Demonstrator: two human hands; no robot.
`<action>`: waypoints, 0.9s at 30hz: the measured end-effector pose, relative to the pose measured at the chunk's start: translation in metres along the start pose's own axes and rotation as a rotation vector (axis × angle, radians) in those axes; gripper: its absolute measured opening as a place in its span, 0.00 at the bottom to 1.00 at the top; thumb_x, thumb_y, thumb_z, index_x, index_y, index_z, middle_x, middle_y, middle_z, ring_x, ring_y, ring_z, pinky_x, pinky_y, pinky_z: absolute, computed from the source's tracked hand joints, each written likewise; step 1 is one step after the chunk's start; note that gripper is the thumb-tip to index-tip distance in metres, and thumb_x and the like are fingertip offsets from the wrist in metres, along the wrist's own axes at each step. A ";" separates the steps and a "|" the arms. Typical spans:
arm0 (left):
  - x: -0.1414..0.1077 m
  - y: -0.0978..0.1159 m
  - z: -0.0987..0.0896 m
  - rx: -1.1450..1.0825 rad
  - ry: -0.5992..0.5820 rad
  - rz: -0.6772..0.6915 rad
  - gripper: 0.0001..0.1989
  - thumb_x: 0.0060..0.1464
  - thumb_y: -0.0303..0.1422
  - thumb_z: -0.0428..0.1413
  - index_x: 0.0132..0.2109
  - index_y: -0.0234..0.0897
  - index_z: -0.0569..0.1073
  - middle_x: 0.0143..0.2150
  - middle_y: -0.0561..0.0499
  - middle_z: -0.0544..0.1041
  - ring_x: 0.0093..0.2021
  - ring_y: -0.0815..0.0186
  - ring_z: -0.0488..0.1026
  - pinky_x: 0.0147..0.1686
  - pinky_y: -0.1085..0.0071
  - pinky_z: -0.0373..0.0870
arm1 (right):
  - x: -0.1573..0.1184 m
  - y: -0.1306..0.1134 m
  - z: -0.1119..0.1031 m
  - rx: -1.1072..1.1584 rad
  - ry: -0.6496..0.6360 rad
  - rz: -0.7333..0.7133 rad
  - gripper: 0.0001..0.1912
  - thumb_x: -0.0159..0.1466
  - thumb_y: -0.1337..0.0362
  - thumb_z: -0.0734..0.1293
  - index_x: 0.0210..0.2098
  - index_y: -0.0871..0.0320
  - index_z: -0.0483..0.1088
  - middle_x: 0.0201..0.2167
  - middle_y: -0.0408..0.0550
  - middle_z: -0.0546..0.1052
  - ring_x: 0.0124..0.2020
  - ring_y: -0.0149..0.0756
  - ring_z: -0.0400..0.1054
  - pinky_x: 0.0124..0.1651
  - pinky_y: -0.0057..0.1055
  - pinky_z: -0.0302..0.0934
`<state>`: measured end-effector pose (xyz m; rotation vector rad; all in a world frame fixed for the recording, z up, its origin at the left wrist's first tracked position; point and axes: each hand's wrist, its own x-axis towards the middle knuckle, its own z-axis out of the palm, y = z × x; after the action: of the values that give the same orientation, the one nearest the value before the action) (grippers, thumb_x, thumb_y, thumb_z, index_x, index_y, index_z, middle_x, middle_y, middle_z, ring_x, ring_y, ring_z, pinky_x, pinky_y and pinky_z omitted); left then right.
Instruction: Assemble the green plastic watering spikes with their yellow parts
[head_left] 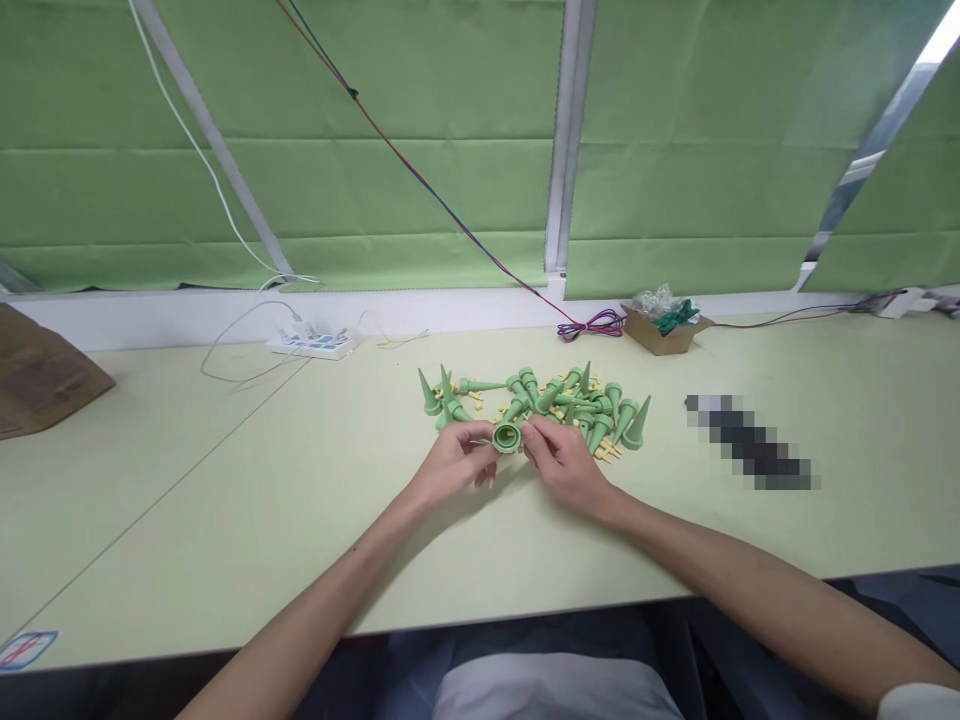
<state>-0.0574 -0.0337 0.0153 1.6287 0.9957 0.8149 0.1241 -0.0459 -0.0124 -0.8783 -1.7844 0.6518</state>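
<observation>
Near the middle of the table, my left hand (457, 462) holds a green cone-shaped piece (506, 437) by its side, its round open end facing me. Close on the right of that piece is my right hand (559, 458), thumb and fingers pinched together at its rim; what they hold, if anything, is too small to tell. Behind both hands lies a pile of green spiked cones (555, 395), some upright and others on their sides. Small yellow pronged pieces (609, 451) are scattered among them.
A cardboard box (664, 335) with plastic wrap and something dark green stands at the back, beside coiled wires (600, 324). At the back left is a white power strip (315, 344). A brown bag (45, 375) lies far left; a blurred dark object (750, 445) lies right.
</observation>
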 end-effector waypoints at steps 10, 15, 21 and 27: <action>0.003 -0.002 0.003 -0.335 -0.068 -0.060 0.24 0.60 0.52 0.50 0.33 0.33 0.72 0.26 0.49 0.72 0.21 0.69 0.69 0.19 0.73 0.62 | 0.001 -0.005 -0.001 -0.037 -0.024 -0.004 0.20 0.72 0.58 0.55 0.25 0.56 0.61 0.21 0.40 0.64 0.21 0.29 0.53 0.27 0.29 0.48; 0.000 0.000 0.003 -0.317 -0.076 -0.071 0.21 0.59 0.49 0.54 0.30 0.34 0.69 0.22 0.52 0.68 0.21 0.69 0.69 0.20 0.72 0.64 | 0.001 -0.002 -0.001 -0.033 -0.051 0.005 0.20 0.72 0.56 0.55 0.25 0.55 0.57 0.20 0.39 0.60 0.21 0.29 0.52 0.27 0.29 0.49; -0.001 0.000 0.002 -0.294 -0.120 -0.039 0.20 0.60 0.47 0.54 0.31 0.34 0.69 0.21 0.53 0.67 0.21 0.70 0.67 0.21 0.71 0.64 | 0.000 0.000 -0.002 -0.050 -0.066 -0.004 0.18 0.72 0.57 0.54 0.26 0.55 0.53 0.20 0.38 0.58 0.22 0.29 0.50 0.28 0.29 0.48; -0.001 0.000 0.000 -0.277 -0.139 -0.029 0.19 0.58 0.48 0.56 0.32 0.35 0.68 0.24 0.53 0.67 0.23 0.69 0.69 0.21 0.72 0.64 | 0.001 -0.001 -0.003 -0.077 -0.082 0.022 0.18 0.72 0.57 0.53 0.27 0.55 0.53 0.20 0.38 0.57 0.22 0.29 0.50 0.28 0.29 0.48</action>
<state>-0.0579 -0.0350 0.0151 1.4091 0.7705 0.7723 0.1261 -0.0459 -0.0102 -0.9357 -1.8865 0.6451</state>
